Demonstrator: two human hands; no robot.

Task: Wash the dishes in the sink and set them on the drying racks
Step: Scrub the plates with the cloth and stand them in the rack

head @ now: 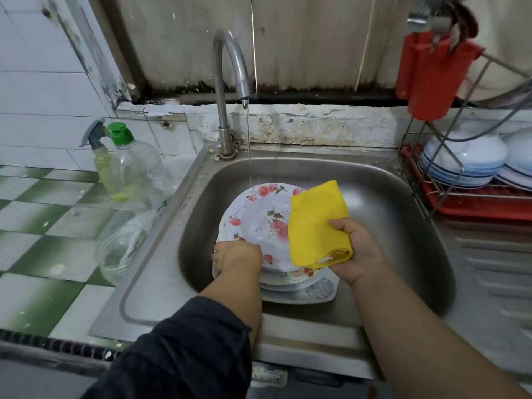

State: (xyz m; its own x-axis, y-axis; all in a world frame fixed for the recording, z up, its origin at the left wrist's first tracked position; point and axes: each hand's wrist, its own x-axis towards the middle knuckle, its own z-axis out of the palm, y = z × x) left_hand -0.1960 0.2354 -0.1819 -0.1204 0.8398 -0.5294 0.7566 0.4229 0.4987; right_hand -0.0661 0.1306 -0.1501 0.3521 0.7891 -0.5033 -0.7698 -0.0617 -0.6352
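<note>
Plates (267, 226) stacked in sink (374, 191), under tap (230, 82); bottles (126, 165) left, rack (475, 197) right.

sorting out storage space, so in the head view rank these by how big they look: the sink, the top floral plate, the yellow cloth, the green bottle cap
1. sink
2. top floral plate
3. yellow cloth, though folded and held nearer the camera, so its true size against the plate is unsure
4. green bottle cap

Left hand (237, 256) fingers hidden; lower plates (299, 286) mostly covered.

Head camera looks steeply down, close over the sink (374, 180).
</note>
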